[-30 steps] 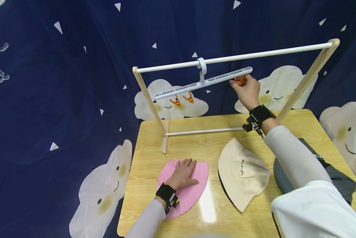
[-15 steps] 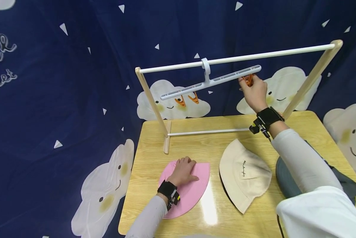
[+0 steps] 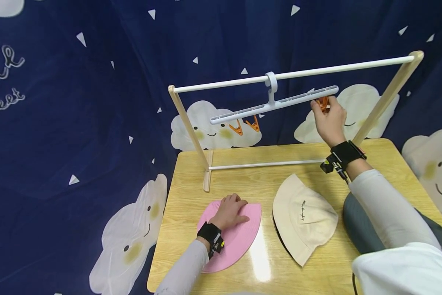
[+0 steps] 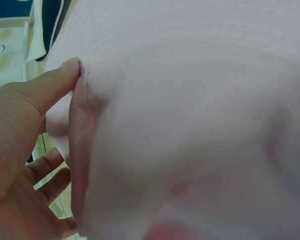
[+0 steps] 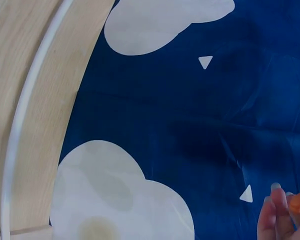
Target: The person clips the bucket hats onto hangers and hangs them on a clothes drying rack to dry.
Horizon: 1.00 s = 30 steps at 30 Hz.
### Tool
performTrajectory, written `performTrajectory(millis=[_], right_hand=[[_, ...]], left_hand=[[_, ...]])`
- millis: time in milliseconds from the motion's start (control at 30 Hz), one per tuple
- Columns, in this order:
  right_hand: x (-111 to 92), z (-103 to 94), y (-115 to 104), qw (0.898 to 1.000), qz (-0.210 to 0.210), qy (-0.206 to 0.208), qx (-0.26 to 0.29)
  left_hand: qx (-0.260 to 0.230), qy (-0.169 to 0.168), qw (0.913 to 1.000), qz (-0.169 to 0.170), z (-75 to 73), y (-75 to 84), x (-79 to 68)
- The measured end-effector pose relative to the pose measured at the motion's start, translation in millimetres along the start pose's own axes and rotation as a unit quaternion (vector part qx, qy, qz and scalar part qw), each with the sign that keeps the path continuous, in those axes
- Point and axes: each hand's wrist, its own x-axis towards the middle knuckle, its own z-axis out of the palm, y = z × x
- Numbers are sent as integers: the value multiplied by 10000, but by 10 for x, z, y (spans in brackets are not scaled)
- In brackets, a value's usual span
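In the head view, a white hanger [image 3: 256, 110] hangs by its hook from the white top rail [image 3: 328, 69] of a wooden-legged rack. My right hand [image 3: 331, 123] pinches an orange clip [image 3: 323, 104] under the hanger's right end. Two more orange clips [image 3: 236, 127] dangle below its left half. My left hand [image 3: 229, 214] rests on a folded pink bucket hat [image 3: 239, 241], fingers loosely bent. In the left wrist view, the thumb tip [image 4: 72, 67] touches the pink cloth, other fingers lie beside a fold, and the hat fills most of the picture.
A cream bucket hat [image 3: 306, 217] with dark lettering lies mid-table, right of the pink one. Farther right, a dark grey hat [image 3: 357, 225] is partly hidden under my right arm. The wooden table [image 3: 184, 209] stands before a navy curtain [image 3: 106, 102] with clouds.
My right hand has moved right with the orange clip, and the hanger's hook has slid right along the rail. My left hand stays on the pink hat, its fingers now more bent.
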Motion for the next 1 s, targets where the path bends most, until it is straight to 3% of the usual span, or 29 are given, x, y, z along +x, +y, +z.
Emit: performTrajectory(millis=[200,400,533,833,1000], right_hand=[[32,-88,-17,9998,113,44,-159],[72,-169,19,9997,83,-174,-164],[77,-231,39,9993,47,-366,-87],[60,-296,83,9972,199,-677,-230],[39,-300,148,9964,377,-732,-199]], left_hand=[[-209,9,9997,143,-59,8,79],[-179,-452,9987,127,-181,-96,105],[-78,-587,9973,423,-221,-121,116],[262,-708,9954,585,-195,-77,185],[-84,-692,9965,460,-176,-85,202]])
